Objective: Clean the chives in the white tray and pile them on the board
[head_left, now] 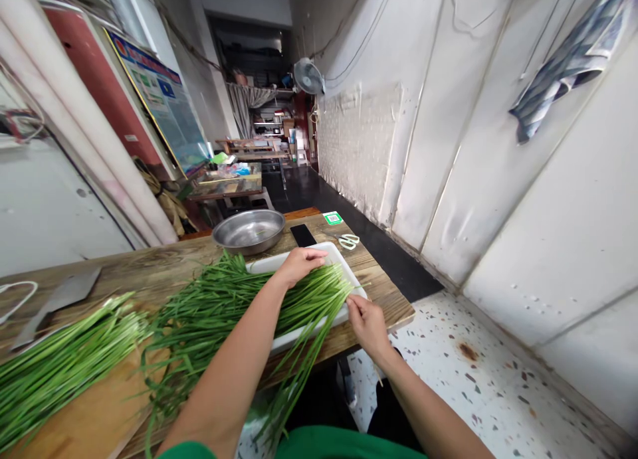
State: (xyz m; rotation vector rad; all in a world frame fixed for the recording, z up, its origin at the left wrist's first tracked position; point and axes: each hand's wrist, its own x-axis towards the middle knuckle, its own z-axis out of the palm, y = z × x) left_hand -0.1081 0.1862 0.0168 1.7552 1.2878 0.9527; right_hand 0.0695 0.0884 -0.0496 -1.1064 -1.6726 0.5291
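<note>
A large bunch of garlic chives [209, 306], long green leaves with pale stem ends, lies across a white plastic tray [326, 250] at the table's front right corner. My right hand [369, 321] is closed, pinching several chives by their stem ends at the tray's right side; their leaves hang over the front edge. My left hand [300, 265] is over the far side of the bunch, palm down, fingers stretched to the right and slightly apart. I see nothing held in it. What its fingertips touch is partly hidden.
More chives [74, 359] lie on a wooden cutting board [94, 406] at left, near a cleaver [70, 293]. Beyond the tray are a metal basin [249, 230], a black phone [303, 235], scissors [347, 241] and a green QR card [332, 218]. A white wall [478, 180] runs along the right.
</note>
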